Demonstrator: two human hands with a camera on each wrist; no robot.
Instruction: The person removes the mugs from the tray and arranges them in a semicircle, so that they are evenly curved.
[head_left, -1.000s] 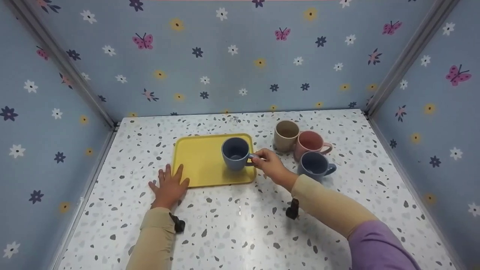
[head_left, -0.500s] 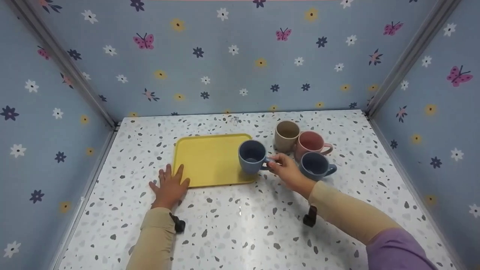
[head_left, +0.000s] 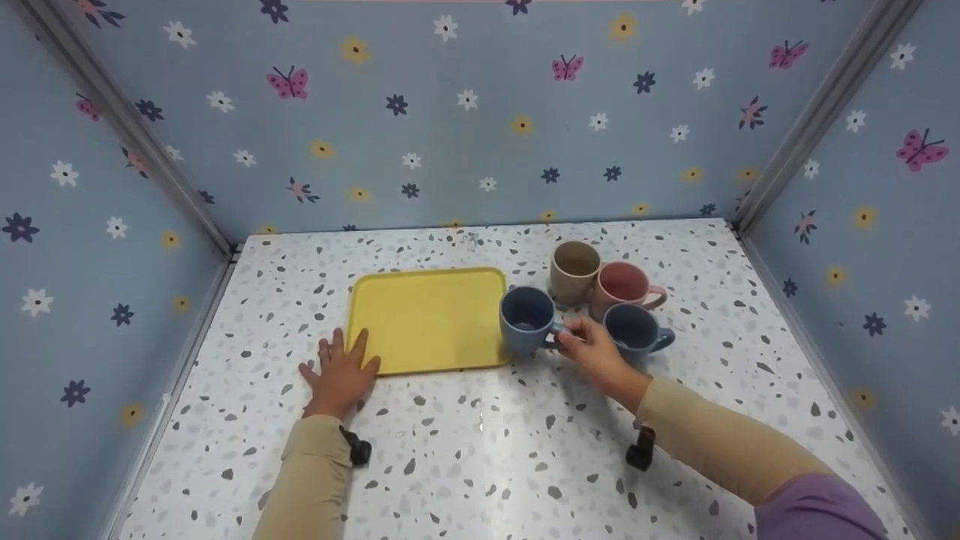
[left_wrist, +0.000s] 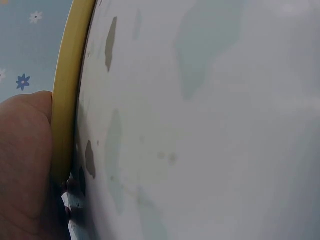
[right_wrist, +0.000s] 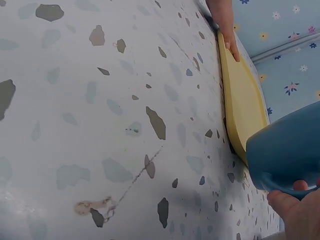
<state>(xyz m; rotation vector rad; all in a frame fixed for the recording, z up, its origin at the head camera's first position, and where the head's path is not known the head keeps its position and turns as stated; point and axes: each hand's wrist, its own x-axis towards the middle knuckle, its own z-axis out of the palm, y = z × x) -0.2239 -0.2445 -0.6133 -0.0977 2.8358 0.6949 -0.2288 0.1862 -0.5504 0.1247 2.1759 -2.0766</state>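
My right hand pinches the handle of a blue mug, which stands upright at the right edge of a yellow tray. In the right wrist view the blue mug overlaps the tray's near end, thumb and fingers at its handle. My left hand lies flat with spread fingers on the tray's front left corner. From the left wrist, part of that hand shows against the tray's yellow rim.
Right of the held mug stand a beige mug, a pink mug and a second blue mug, close together. The speckled white tabletop is bounded by flowered blue panels at the back and sides.
My right hand has moved the blue mug rightward and slightly nearer, from over the yellow tray to its right edge. The left hand and the other mugs have stayed put.
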